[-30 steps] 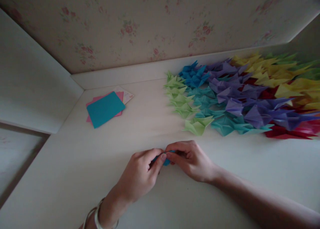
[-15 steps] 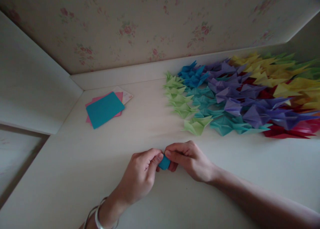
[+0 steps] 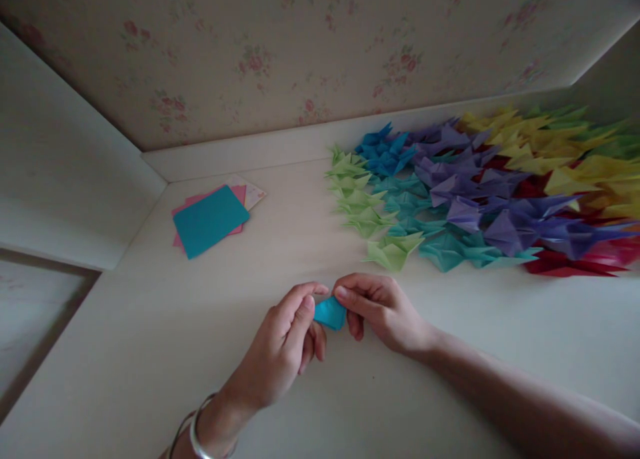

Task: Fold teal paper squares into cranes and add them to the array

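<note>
A small folded piece of blue origami paper (image 3: 330,313) is held between both hands, above the near middle of the white table (image 3: 350,405). My left hand (image 3: 285,339) pinches its left edge between thumb and fingers, and silver bangles circle that wrist. On the other side, my right hand (image 3: 383,312) grips the paper's upper right corner with thumb and forefinger. Parts of the paper are hidden behind the fingertips. Beyond my right hand lies a light green paper crane (image 3: 395,251), nearest of the folded figures.
Rows of folded paper cranes in teal (image 3: 453,249), purple (image 3: 510,229), yellow (image 3: 575,179) and other colours cover the right back. At the left back lies a stack of blue paper sheets (image 3: 210,220) over pink ones. A flowered wall (image 3: 210,59) rises behind.
My hands have shifted slightly upward and apart. More of the blue paper shows, and it is turned wider between them. My left fingers have loosened a little.
</note>
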{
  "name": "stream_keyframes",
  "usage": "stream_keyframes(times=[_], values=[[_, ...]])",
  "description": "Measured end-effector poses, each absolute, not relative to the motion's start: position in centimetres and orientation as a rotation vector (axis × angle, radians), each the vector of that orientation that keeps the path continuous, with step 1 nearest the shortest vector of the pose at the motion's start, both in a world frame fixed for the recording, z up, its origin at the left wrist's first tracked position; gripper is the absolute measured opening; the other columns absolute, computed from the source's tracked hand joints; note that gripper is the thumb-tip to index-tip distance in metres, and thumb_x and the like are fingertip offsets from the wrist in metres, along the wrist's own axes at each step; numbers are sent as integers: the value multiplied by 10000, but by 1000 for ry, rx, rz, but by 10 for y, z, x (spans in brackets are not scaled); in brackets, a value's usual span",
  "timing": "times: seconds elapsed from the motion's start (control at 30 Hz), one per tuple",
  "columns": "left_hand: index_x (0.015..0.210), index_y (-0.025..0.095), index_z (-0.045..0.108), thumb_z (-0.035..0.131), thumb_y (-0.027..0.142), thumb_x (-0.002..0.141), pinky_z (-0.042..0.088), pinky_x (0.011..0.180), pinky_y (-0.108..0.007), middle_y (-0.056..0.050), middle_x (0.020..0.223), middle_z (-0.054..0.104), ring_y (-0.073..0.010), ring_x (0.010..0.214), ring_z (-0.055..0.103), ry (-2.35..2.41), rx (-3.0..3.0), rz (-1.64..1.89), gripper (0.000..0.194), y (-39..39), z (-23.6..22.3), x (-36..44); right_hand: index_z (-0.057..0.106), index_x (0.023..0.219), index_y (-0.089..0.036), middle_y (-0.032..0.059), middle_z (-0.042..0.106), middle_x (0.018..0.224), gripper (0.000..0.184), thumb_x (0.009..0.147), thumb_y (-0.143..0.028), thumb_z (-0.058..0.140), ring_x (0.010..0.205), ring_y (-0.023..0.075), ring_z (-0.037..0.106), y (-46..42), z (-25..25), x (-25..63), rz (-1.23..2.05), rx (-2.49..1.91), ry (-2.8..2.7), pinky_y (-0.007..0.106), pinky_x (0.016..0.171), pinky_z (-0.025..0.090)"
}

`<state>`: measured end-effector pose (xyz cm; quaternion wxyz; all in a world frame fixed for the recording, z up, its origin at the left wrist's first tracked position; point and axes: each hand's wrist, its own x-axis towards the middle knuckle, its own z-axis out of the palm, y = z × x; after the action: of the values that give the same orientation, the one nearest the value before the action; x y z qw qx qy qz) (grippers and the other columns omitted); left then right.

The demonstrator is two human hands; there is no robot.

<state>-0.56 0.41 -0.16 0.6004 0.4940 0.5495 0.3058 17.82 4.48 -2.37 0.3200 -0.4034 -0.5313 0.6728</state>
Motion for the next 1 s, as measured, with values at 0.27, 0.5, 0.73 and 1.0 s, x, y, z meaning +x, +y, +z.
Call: stream_keyframes(times=[0.27,0.5,0.73,1.0], values=[[1090,178,621,510,489,940,377,400,-182,34,555,601,-108,427,516,1399,1045,824,363,19,-4,-14,743,923,-154,50,731,715,251,911,-381,635,646,162,683,46,-27,179,1547,-998,-1466,257,607,532],[1020,179,684,641,362,891,512,505,-215,-35,830,718,-164,678,663,1388,1124,890,228,22,-2,-18,750,961,-215,104,707,1180,121,906,-229,644,1088,225,662,43,-28,178,1349,-892,-1535,340,898,538],[1007,185,709,682,356,863,588,678,-252,-28,880,733,-168,776,663,1377,1070,899,224,21,-3,-20,738,943,-218,107,684,1226,153,903,-143,611,1114,227,651,42,-28,178,1308,-887,-1579,350,912,542],[1009,204,680,636,300,902,584,758,-271,-36,1000,690,-171,854,672,1323,1304,905,151,22,-12,-19,674,1031,-255,50,662,1079,226,884,-91,621,1014,175,662,41,-42,174,1206,-873,-1459,282,850,574]])
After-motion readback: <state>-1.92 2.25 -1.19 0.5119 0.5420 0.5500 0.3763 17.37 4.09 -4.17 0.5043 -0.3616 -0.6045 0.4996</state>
